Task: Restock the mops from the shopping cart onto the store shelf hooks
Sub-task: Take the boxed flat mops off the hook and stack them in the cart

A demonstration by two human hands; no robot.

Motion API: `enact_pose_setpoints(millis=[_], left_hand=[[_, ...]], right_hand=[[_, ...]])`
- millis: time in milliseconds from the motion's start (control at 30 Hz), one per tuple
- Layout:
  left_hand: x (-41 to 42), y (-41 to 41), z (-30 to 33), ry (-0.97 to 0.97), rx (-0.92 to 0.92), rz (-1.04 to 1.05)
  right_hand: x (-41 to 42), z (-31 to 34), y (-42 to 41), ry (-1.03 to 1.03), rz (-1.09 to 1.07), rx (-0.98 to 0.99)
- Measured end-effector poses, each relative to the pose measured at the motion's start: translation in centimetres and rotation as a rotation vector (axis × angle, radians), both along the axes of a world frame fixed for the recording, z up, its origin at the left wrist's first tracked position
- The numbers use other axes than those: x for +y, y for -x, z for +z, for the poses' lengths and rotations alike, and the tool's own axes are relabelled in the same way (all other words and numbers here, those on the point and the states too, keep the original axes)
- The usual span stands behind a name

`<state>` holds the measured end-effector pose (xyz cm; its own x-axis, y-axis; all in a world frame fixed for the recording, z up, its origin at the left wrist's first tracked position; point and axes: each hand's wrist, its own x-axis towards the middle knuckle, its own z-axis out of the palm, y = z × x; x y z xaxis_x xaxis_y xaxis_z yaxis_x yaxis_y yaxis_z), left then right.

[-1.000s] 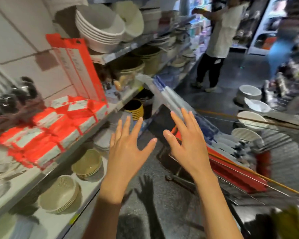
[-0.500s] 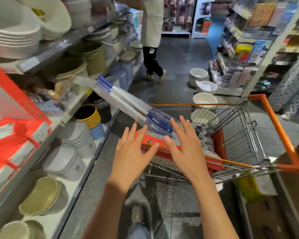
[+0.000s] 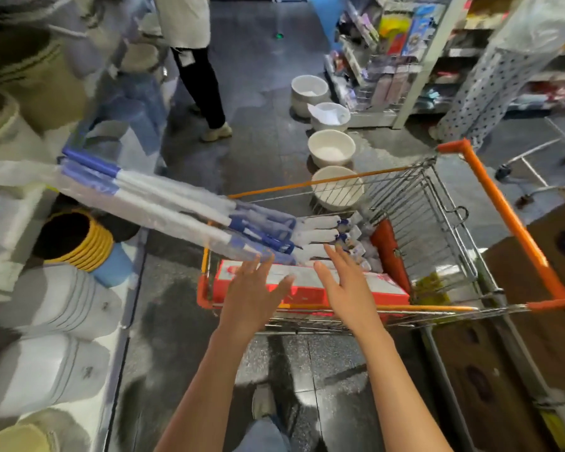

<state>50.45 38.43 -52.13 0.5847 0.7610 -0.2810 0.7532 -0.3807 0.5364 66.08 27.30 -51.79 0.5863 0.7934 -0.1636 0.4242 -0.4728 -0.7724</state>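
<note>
Several mops (image 3: pixel 163 200) with white and blue handles, wrapped in clear plastic, lie slanted across the wire shopping cart (image 3: pixel 444 223), their handles sticking out to the left over the shelf. Their heads rest inside the cart above red-and-white boxes (image 3: pixel 310 285). My left hand (image 3: pixel 252 295) hovers with straight spread fingers over the cart's near left corner, fingertips just below the mop bundle. Beside it, my right hand (image 3: pixel 346 288) is equally flat and holds nothing.
Store shelves on the left hold white bins (image 3: pixel 53 301), yellow-rimmed tubs (image 3: pixel 79 239) and bowls. White basins (image 3: pixel 331 148) stand in a row on the aisle floor beyond the cart. A person (image 3: pixel 196 60) stands further up the aisle. Another shelf unit is at the upper right.
The view has swung from the left shelf down onto the cart. Both hands have moved forward and lower over the cart's near edge, closer to the mops. They still hold nothing.
</note>
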Motion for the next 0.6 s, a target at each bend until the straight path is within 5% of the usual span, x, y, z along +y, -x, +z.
enact_pose_setpoints(millis=[600], left_hand=[[2.2,-17.2,-12.1,0.315,0.029,-0.306]], right_hand=[[-3.8,-10.7,-11.4,0.312,-0.538,0.042]])
